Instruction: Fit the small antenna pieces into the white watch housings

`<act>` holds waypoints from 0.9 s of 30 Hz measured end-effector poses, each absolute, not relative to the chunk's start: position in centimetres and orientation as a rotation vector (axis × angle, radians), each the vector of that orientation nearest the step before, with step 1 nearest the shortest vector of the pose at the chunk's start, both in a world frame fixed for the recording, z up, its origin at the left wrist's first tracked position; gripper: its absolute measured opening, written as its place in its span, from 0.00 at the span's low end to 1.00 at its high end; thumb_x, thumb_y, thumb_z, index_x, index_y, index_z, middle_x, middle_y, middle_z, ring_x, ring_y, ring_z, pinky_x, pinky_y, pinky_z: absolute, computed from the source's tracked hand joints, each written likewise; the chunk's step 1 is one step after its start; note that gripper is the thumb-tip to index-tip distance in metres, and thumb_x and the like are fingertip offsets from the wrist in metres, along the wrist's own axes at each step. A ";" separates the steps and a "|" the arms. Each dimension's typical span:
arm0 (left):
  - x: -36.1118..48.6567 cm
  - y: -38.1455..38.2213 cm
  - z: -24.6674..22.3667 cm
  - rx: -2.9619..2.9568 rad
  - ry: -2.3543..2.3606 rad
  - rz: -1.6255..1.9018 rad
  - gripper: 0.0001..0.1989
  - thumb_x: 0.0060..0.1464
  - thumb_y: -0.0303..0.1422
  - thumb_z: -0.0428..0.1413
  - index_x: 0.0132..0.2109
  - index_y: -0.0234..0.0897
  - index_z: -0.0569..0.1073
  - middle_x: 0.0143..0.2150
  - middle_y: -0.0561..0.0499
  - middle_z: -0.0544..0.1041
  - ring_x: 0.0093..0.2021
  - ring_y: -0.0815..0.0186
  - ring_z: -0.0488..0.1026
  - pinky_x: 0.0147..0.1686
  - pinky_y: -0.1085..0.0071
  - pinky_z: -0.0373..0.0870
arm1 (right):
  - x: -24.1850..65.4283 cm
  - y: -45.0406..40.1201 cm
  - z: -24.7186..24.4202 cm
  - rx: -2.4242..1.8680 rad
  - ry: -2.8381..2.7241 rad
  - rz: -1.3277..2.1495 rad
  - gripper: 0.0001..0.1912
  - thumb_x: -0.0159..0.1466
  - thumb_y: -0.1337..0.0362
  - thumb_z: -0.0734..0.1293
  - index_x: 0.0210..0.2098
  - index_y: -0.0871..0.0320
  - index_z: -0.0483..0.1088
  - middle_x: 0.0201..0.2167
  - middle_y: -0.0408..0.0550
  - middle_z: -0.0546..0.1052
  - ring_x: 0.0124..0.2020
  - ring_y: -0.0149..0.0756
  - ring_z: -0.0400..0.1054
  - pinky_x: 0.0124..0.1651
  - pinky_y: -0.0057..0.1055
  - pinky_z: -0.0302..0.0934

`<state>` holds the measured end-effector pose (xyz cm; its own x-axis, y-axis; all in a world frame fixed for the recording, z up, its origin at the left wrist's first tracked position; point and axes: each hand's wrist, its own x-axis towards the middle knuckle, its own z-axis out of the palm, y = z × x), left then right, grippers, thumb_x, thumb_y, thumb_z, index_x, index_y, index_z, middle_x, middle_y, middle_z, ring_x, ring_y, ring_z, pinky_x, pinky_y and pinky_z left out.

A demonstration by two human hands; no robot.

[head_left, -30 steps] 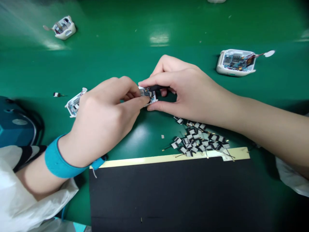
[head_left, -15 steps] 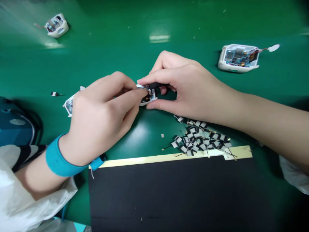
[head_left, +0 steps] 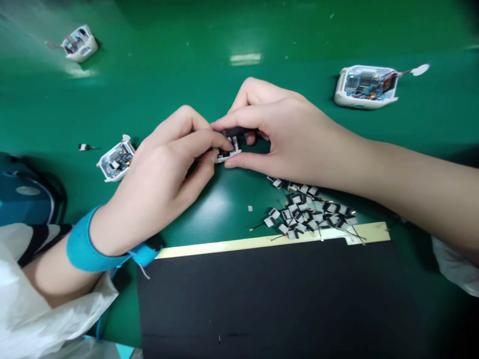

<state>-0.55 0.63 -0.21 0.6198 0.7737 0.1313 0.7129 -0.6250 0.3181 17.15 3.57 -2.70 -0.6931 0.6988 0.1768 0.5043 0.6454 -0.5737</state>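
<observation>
Between my hands is a small white device housing (head_left: 223,158) with a circuit board inside, mostly covered by fingers. My left hand (head_left: 168,164), with a blue band at the wrist, presses its index fingertip into the open housing, its thumb at the near left edge. My right hand (head_left: 277,129) grips the housing's right end between thumb and fingers. A slim black piece (head_left: 239,131) lies under the right fingers, reaching over the board; its kind is unclear. Left of my left hand sits another open white housing (head_left: 117,162) with a pale square on its board.
A heap of small black-and-white pieces with thin leads (head_left: 299,214) lies near a cream strip (head_left: 224,247) edging a black mat (head_left: 262,299). More open housings stand at right (head_left: 366,87) and far left (head_left: 80,44). A single leaded piece (head_left: 85,147) lies near a dark blue object (head_left: 24,189).
My left hand has shifted slightly, its index fingertip now further right inside the housing, uncovering more of the housing on the left. My right hand keeps its grip. The view has moved a little.
</observation>
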 end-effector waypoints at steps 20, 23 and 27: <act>-0.8 0.5 -0.3 2.680 1.309 0.493 0.07 0.52 0.27 0.50 0.39 0.36 0.70 0.35 0.52 0.71 0.32 0.71 0.67 0.28 0.74 0.63 | 17.3 3.6 -2.8 -0.920 -2.454 0.679 0.15 0.56 0.60 0.65 0.41 0.61 0.67 0.36 0.47 0.63 0.36 0.28 0.59 0.37 0.25 0.57; -0.8 0.2 -0.3 2.813 1.300 0.502 0.08 0.53 0.29 0.49 0.38 0.36 0.72 0.36 0.51 0.72 0.32 0.69 0.69 0.27 0.72 0.62 | 17.3 3.6 -2.9 -0.922 -2.453 0.666 0.16 0.56 0.59 0.64 0.41 0.61 0.66 0.36 0.47 0.63 0.38 0.29 0.60 0.37 0.26 0.57; -0.7 0.0 -0.1 2.857 1.337 0.471 0.09 0.53 0.28 0.49 0.38 0.35 0.73 0.35 0.49 0.72 0.32 0.68 0.69 0.26 0.73 0.60 | 17.3 3.6 -2.9 -0.926 -2.451 0.668 0.16 0.56 0.59 0.64 0.41 0.60 0.66 0.36 0.47 0.63 0.39 0.31 0.60 0.38 0.27 0.58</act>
